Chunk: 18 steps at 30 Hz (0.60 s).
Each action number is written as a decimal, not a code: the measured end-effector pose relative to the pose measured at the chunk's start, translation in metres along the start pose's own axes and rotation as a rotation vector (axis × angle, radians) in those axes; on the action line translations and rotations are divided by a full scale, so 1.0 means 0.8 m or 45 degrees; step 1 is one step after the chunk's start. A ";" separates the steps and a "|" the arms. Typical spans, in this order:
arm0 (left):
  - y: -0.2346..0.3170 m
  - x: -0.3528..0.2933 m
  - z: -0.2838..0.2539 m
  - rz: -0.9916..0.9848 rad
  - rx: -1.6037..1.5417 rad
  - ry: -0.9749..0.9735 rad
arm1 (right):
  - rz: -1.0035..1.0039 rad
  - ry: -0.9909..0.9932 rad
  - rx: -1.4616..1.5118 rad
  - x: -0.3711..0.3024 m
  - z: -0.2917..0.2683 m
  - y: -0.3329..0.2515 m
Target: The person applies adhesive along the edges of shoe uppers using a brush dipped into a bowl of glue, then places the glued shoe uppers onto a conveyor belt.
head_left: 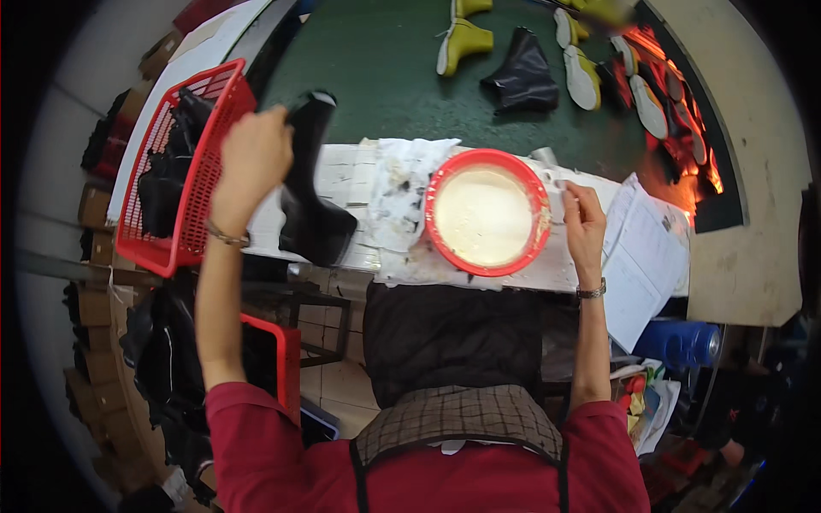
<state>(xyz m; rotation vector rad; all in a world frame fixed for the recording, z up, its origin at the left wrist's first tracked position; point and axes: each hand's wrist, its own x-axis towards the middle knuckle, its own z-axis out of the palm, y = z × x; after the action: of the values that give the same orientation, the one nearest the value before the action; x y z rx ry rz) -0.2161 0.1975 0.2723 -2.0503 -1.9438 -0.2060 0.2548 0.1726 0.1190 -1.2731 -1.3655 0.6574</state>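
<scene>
My left hand [256, 154] is closed at the upper shaft of a black leather boot [312, 201], fingers curled against its edge. The boot stands tilted over the white-covered near strip of the table, its foot part toward me. My right hand [586, 214] is pinched together beside a red round basin [434, 227] that holds a cream-coloured liquid [483, 214]. Something small and whitish shows at those fingertips, too unclear to name. Between boot and basin lies a stained white cloth [402, 192].
A red plastic basket [184, 222] with black leather pieces stands at left. Across the green tabletop [376, 85] are a black boot upper [523, 75], yellow-green shoe parts [469, 47] and, far right, shoes under an orange glow. Paper sheets [641, 256] and a blue bottle [680, 342] are at right.
</scene>
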 end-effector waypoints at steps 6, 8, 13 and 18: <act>0.093 -0.067 0.133 -0.141 -0.762 -0.158 | -0.222 -0.323 -0.779 -0.027 -0.010 -0.078; 0.105 -0.079 0.143 -0.150 -0.655 -0.172 | -0.341 -0.415 -0.978 -0.025 -0.015 -0.081; 0.055 -0.076 0.130 -0.130 -0.803 -0.071 | -0.512 -0.506 -1.094 -0.027 -0.008 -0.092; 0.068 -0.071 0.022 -0.330 -1.124 -0.369 | -0.332 -0.321 -0.859 -0.034 -0.026 -0.102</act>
<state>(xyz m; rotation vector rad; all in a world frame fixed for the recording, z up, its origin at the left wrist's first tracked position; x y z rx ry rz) -0.1683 0.1471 0.2315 -2.3940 -2.6091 -1.0387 0.2433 0.1202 0.1889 -1.5207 -2.0261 0.1706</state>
